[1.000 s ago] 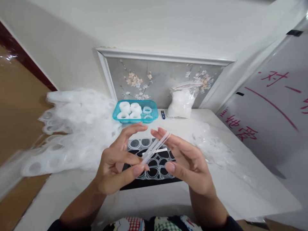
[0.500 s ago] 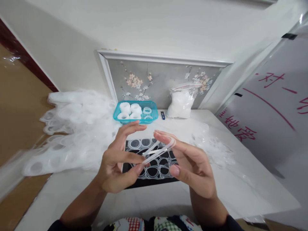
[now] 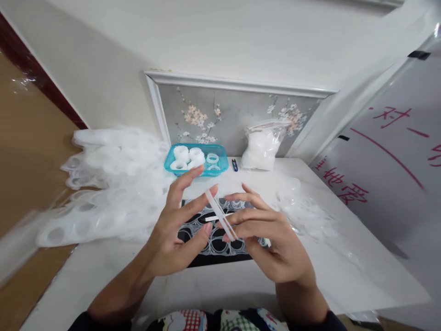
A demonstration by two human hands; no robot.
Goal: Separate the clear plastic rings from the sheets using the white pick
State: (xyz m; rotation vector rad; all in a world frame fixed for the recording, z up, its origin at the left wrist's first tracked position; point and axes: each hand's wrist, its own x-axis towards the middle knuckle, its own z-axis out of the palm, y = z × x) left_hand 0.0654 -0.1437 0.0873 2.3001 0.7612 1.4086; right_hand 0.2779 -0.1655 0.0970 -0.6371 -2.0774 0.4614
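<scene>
A thin translucent white ring (image 3: pixel 221 215) is seen nearly edge-on, tilted between my hands above a dark mat. My right hand (image 3: pixel 279 239) holds its lower end with its fingertips. My left hand (image 3: pixel 182 225) has its fingers spread, the index fingertip at the ring's upper end and the thumb apart from it. Whether that index tip passes through the ring, I cannot tell. Beneath both hands lies a sheet of joined translucent rings (image 3: pixel 220 246) on the black mat (image 3: pixel 213 260), partly hidden by my fingers. A small white strip (image 3: pixel 212 219) shows behind the ring.
A teal basket (image 3: pixel 167 164) with white ring stacks stands at the back. Beside it lie blue thread snips (image 3: pixel 234 165) and a zip bag of white material (image 3: pixel 260 149). Translucent ring sheets (image 3: pixel 110 184) are piled left; clear plastic scraps (image 3: pixel 310 214) lie right. A whiteboard (image 3: pixel 396 161) borders the right.
The ring has turned from slanting up to the right to slanting down to the right. My left pinch has opened, and my right fingers have closed on the ring's lower end.
</scene>
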